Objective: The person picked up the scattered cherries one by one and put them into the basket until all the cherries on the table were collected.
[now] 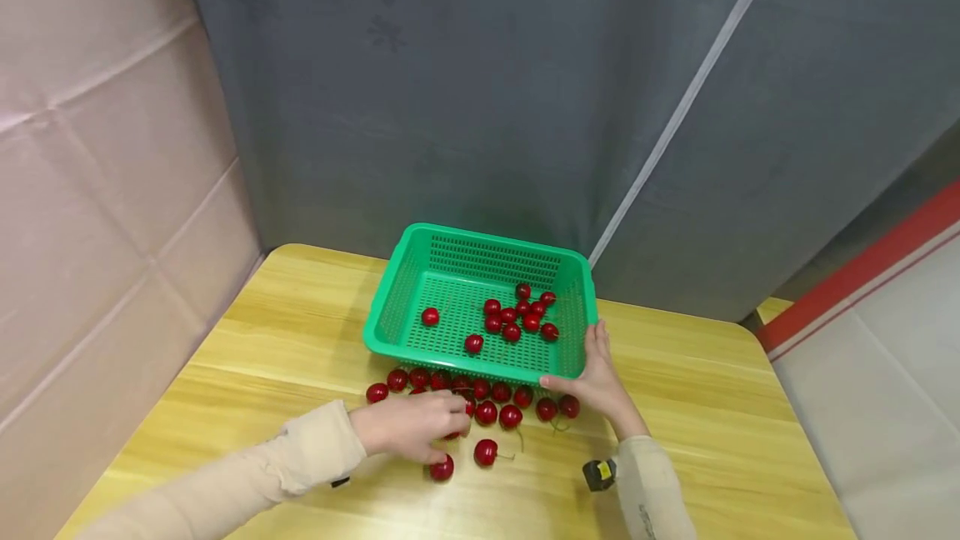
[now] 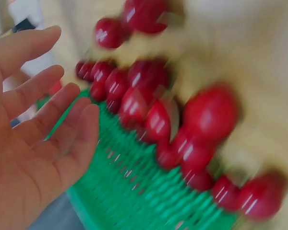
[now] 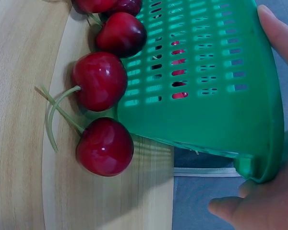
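Green basket sat on wooden table, w/ approx. a dozen cherries inside, mostly toward its right side. Right hand held basket's near right corner: thumb along the front wall, fingers up the right rim; wrist view showed that corner cupped in the palm. More loose cherries lay in a row on the table just in front of basket's front wall. Left hand was palm down over the row's left part, fingers loosely curled, touching cherries; one cherry just below its fingertips. Left wrist view blurred: fingers looked relaxed, nothing plainly gripped.
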Demonstrator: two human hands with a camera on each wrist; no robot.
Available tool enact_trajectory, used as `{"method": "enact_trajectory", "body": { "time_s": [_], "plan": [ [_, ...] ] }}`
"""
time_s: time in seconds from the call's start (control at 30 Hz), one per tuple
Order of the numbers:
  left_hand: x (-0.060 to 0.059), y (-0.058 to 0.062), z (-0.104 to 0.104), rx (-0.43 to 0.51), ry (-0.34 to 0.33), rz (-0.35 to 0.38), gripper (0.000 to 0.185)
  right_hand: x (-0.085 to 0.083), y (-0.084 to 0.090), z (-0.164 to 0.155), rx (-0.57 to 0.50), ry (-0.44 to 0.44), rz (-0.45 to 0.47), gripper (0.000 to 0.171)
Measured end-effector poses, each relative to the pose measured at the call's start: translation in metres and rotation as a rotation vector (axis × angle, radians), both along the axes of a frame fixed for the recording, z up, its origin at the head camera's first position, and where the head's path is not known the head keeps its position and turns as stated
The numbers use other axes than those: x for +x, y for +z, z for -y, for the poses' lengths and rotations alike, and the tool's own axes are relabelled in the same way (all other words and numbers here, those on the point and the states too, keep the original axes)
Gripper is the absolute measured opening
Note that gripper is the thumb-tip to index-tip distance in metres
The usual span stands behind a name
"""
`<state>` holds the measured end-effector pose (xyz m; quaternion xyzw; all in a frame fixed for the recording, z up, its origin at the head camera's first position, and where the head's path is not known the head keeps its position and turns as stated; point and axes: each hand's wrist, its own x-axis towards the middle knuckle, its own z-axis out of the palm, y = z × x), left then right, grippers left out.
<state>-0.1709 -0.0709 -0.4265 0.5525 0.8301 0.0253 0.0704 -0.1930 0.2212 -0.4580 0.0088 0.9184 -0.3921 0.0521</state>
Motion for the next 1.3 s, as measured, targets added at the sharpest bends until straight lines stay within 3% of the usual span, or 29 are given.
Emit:
{"method": "enact_trajectory", "body": {
  "time_s": [0.17,0.3,0.5,0.73,1.0,1.3],
  "plan": [
    [0.012,-0.028,0.002,-0.012,0.0,0.028,0.031,0.0,0.0,-0.001,0.003,-0.003,0.002,0.125],
    [0.016,-0.042,0.003,0.021,0.017,0.046,0.032,0.0,-0.001,-0.001,0.011,-0.002,-0.001,0.125],
    [0.018,-0.054,0.005,0.033,0.04,0.061,0.03,0.0,0.0,-0.001,0.003,0.0,0.001,0.125],
    [0.017,-0.062,0.005,0.059,0.031,0.026,0.023,0.0,0.002,0.0,0.0,0.002,-0.01,0.125],
    [0.015,-0.06,0.004,0.088,0.02,0.049,0.024,0.0,0.002,0.001,-0.001,0.003,-0.015,0.124],
    [0.004,-0.036,-0.002,0.129,-0.004,0.045,0.026,0.001,0.0,0.0,-0.002,0.006,-0.013,0.124]
  ]
}}
